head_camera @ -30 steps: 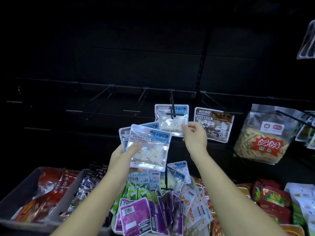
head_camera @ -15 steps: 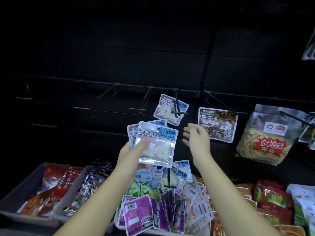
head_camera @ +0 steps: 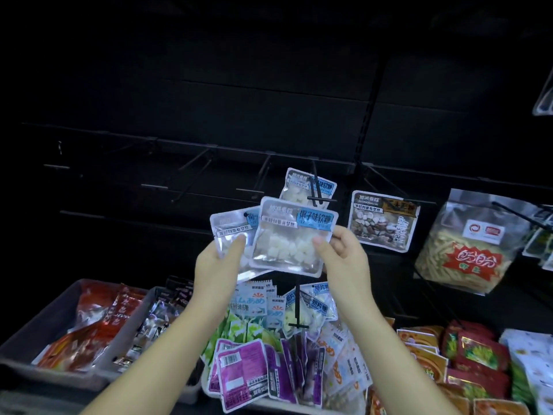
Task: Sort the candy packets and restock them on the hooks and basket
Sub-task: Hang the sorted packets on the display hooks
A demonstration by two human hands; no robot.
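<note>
While one white candy packet (head_camera: 302, 190) already hangs on its hook (head_camera: 317, 191), we hold two more of the same kind just below it. Our right hand (head_camera: 344, 256) pinches the front packet (head_camera: 291, 235) at its right edge, thumb on the face and fingers curled behind. Our left hand (head_camera: 220, 265) grips the packet behind (head_camera: 230, 226) from the left, thumb pressed on its silver front. The two packets overlap and are raised in the air above the basket (head_camera: 269, 405), where purple packets (head_camera: 242, 366) and many other kinds lie jumbled together. To the right of the hung packet, a brown-labelled packet (head_camera: 383, 220) and a big bag of yellow sticks (head_camera: 466, 244) occupy hooks of their own. To the left, a row of bare hooks (head_camera: 194, 163) juts from the dark wall (head_camera: 269, 100). Grey bins (head_camera: 45, 333) at far left hold red and dark wrappers. By our reckoning the job is in its early part: a few hooks are filled, the pair in hand is sorted but not yet hung, and the heap in the basket awaits sorting. The likely next move is threading the front packet's hole onto that same hook, a fiddly aim in this dim light.
</note>
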